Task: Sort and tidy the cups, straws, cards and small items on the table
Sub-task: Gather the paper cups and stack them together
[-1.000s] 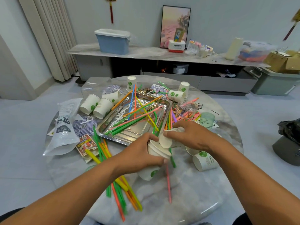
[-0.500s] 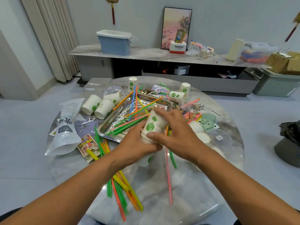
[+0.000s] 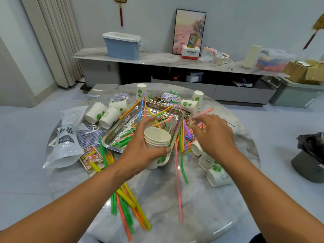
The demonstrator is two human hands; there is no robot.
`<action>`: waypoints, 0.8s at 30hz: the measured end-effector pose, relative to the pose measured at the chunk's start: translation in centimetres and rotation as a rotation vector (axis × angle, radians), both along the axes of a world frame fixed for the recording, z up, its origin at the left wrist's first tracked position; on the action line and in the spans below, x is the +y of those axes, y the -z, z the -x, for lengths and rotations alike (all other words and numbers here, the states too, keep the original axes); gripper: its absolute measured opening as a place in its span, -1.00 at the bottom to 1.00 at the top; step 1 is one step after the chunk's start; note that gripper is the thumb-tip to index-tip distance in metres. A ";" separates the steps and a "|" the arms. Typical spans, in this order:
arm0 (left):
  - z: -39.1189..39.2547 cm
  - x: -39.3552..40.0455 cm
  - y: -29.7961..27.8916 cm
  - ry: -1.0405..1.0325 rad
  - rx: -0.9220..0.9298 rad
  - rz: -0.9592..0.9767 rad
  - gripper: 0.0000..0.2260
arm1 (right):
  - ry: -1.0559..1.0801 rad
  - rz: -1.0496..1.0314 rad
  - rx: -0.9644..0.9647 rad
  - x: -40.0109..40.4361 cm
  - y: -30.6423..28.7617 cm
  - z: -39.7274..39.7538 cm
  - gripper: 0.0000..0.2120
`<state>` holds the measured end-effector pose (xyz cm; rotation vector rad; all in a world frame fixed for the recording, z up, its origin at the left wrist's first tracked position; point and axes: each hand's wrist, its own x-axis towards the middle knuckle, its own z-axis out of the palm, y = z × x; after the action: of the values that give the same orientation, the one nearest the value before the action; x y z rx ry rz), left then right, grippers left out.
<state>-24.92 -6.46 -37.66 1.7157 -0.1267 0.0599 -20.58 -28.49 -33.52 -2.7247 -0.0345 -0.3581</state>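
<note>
Even soft daylight, wide-angle bending at edges

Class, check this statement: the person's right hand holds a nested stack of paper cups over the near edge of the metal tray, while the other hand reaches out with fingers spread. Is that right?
Not quite. The head view shows the left hand has the grip on the stack of paper cups, over the near edge of the metal tray. The right hand is the one reaching out with fingers spread and holding nothing.
</note>
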 end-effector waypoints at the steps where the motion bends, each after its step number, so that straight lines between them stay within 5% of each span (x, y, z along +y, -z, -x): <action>1: 0.0 -0.1 0.1 -0.012 0.014 0.001 -0.28 | 0.086 0.107 0.129 -1.1 -0.1 -0.2 -0.54; 6: 0.1 -0.4 0.7 -0.036 0.062 -0.041 -0.39 | 0.158 0.262 0.495 -3.1 1.2 -0.4 -0.19; 15: 0.0 -0.8 1.5 0.041 0.053 -0.157 -0.11 | 0.081 0.279 0.411 -1.8 0.9 -0.3 -0.61; 24: 0.0 -0.9 2.4 0.005 0.166 -0.010 -0.10 | -0.018 -0.850 0.413 -0.5 0.0 -0.3 -0.90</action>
<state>-24.91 -7.40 -40.07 1.7229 -0.0086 -0.0869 -20.31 -28.98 -33.53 -1.8990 0.1681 0.1781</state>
